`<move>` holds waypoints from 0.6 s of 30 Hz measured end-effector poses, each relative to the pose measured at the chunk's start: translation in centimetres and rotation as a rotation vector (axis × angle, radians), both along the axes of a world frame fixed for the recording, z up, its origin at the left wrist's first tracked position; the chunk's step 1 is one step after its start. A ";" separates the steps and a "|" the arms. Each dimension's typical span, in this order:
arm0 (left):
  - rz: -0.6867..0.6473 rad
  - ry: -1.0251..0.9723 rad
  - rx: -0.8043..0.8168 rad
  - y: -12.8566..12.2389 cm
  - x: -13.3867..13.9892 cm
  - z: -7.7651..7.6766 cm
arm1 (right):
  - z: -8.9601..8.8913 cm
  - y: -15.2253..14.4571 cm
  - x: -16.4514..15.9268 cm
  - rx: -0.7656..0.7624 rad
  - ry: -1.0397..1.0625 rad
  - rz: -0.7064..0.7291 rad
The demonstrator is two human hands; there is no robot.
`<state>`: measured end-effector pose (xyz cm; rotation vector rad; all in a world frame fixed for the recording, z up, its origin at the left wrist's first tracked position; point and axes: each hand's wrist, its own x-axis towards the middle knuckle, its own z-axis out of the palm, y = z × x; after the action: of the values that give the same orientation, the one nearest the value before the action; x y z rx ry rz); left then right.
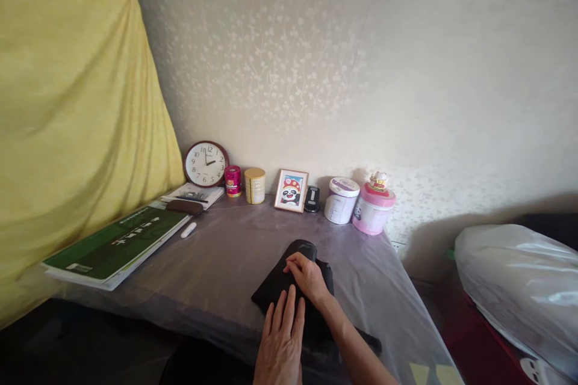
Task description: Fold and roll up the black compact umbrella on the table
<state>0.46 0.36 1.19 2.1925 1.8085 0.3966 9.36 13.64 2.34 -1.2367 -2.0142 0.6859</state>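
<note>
A black, soft-looking folded cloth item [276, 290] lies near the front of the table; its exact kind cannot be told. My left hand [282, 334] rests flat on its near part, fingers stretched out. Just beyond and to the right, my right hand [307, 277] is on the same black item with its fingers curled in. Whether those fingers pinch any of the fabric is hidden. A narrow dark end [371, 341] sticks out on the right beyond my right forearm.
The table [217, 271] has a clear plastic cover. Along the wall stand a clock [206, 163], a pink can [233, 181], a yellow-lidded tin [255, 186], a panda picture frame [291, 191] and two tubs [342, 201]. Green book [120, 243] left; plastic-wrapped bundle [519, 289] right.
</note>
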 end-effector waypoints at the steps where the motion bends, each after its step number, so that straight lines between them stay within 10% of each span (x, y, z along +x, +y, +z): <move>1: -0.004 0.027 -0.050 0.2 0.2 0.5 | -0.1 -0.4 0.2 0.039 -0.005 0.030; 9: 0.065 0.119 -0.135 1.1 0.6 0.5 | -1.8 -0.9 2.2 0.283 -0.053 0.226; 18: 0.109 0.116 -0.051 1.5 -0.4 -2.2 | -3.3 4.9 1.9 0.275 -0.175 0.101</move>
<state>0.11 1.91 -1.01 2.1291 1.9818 0.2470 11.23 18.51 -0.99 -1.0695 -2.2392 0.3396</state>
